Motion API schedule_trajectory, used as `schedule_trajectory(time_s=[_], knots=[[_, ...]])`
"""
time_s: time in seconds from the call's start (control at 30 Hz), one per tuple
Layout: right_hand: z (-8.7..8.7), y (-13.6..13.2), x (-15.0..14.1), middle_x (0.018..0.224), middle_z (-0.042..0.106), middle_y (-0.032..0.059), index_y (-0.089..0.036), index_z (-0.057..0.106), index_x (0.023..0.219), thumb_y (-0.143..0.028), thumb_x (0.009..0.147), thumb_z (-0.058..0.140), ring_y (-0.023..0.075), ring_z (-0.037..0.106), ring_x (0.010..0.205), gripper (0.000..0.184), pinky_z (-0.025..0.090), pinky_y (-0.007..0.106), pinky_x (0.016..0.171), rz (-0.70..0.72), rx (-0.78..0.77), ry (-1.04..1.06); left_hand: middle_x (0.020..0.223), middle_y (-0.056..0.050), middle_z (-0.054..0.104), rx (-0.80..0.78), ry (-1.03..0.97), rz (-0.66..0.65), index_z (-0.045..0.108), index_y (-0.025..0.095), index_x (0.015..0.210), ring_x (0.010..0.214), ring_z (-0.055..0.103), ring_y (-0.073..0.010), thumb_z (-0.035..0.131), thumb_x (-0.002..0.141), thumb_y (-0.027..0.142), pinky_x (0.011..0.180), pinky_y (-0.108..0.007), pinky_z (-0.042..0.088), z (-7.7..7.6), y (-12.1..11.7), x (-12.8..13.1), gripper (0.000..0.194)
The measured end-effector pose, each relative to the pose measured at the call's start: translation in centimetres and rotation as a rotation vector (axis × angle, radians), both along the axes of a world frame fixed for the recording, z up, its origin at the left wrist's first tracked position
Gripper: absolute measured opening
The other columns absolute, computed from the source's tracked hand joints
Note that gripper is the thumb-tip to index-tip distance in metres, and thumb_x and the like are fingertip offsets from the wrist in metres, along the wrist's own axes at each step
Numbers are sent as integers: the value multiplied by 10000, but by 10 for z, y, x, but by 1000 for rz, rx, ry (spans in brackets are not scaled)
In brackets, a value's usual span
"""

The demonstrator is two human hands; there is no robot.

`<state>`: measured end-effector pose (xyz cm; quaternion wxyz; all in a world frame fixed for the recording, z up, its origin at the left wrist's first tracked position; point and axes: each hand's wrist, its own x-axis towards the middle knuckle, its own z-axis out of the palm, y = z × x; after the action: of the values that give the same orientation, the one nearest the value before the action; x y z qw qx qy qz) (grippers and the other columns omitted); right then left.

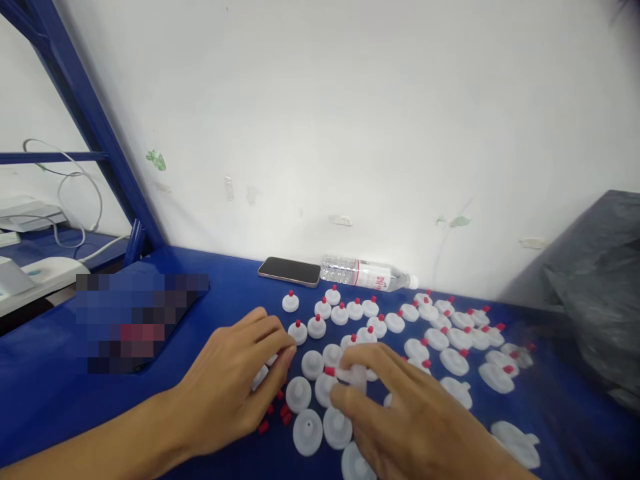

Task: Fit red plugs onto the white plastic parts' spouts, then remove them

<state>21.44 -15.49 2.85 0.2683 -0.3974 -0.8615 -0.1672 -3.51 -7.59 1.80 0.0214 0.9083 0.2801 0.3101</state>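
Many white round plastic caps (439, 338) lie spread over the blue table (240, 293), most with a small red tip on top. My right hand (400, 413) pinches one white piece with a red tip (350, 375) between thumb and fingers. My left hand (235, 387) rests curled on the table beside it, fingertips touching a white cap (260, 377); whether it grips the cap is unclear. Loose red tips (280, 410) lie under and between my hands. Bare white caps (307, 432) without tips sit just in front of my hands.
A phone (289, 271) lies face up by the white wall, with a clear water bottle (367, 274) on its side next to it. A dark plastic bag (600, 293) fills the right side. A blue frame post (95, 127) and white cables (65, 193) stand at left.
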Motion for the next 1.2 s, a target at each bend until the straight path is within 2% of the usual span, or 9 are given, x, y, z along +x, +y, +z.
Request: schedule_trajectory(time_s=[0.17, 0.33, 0.47, 0.57, 0.63, 0.83, 0.97, 1.1, 1.2], knots=[[6, 3, 1, 1008, 791, 46, -262, 730, 1071, -44, 808, 492, 172, 794, 884, 416, 667, 232, 768, -59, -76, 89, 970, -50, 652, -41, 183, 193, 651, 244, 1008, 878, 591, -272, 446, 1019, 199, 600, -384, 452, -12, 8, -4, 210], [7, 7, 1, 931, 793, 24, -273, 748, 1021, -41, 804, 484, 168, 778, 760, 413, 651, 250, 654, -81, -65, 81, 914, -48, 625, -49, 230, 225, 636, 245, 966, 875, 571, -279, 443, 1008, 194, 617, -388, 422, -16, 8, -4, 203], [4, 6, 3, 1027, 837, 19, -264, 757, 1040, -41, 776, 529, 182, 805, 900, 414, 666, 242, 807, -80, 3, 46, 876, -44, 619, -73, 218, 213, 639, 237, 938, 859, 559, -274, 403, 1020, 165, 630, -391, 410, -17, 9, -3, 260], [5, 3, 3, 939, 824, -24, -294, 745, 937, -32, 742, 556, 152, 791, 811, 377, 658, 227, 743, -75, -86, 37, 857, -41, 619, -95, 222, 208, 649, 234, 928, 852, 562, -270, 382, 1028, 152, 632, -389, 404, -17, 10, -4, 296], [5, 1, 3, 927, 817, -31, -299, 742, 932, -50, 743, 577, 156, 782, 783, 354, 655, 256, 692, -81, -112, 40, 857, -41, 622, -96, 220, 209, 659, 234, 936, 849, 566, -267, 392, 1026, 153, 623, -383, 398, -17, 10, -4, 293], [-1, -1, 2, 973, 849, -53, -301, 765, 999, -153, 772, 676, 214, 793, 928, 285, 654, 365, 891, -78, -13, 64, 867, -47, 623, -95, 238, 210, 662, 235, 942, 862, 566, -274, 422, 1018, 156, 624, -379, 418, -18, 10, -4, 263], [-5, -1, 2, 958, 847, -76, -309, 763, 988, -167, 763, 727, 219, 788, 933, 268, 644, 395, 902, -90, -18, 7, 862, -44, 613, -114, 251, 214, 652, 231, 928, 869, 570, -274, 427, 1009, 152, 652, -389, 429, -18, 10, -4, 252], [-2, 2, 4, 990, 835, -84, -325, 749, 936, -200, 803, 716, 218, 782, 938, 186, 648, 406, 890, -99, -62, -34, 866, -44, 612, -109, 248, 208, 657, 231, 938, 856, 567, -271, 420, 974, 118, 616, -374, 415, -18, 9, -4, 266], [2, 3, 3, 1107, 836, -65, -339, 752, 1061, -210, 868, 670, 222, 784, 1010, 246, 636, 408, 976, -106, -68, 20, 895, -47, 646, -35, 152, 184, 674, 228, 1004, 844, 560, -260, 442, 992, 126, 600, -366, 428, -14, 9, -6, 254]])
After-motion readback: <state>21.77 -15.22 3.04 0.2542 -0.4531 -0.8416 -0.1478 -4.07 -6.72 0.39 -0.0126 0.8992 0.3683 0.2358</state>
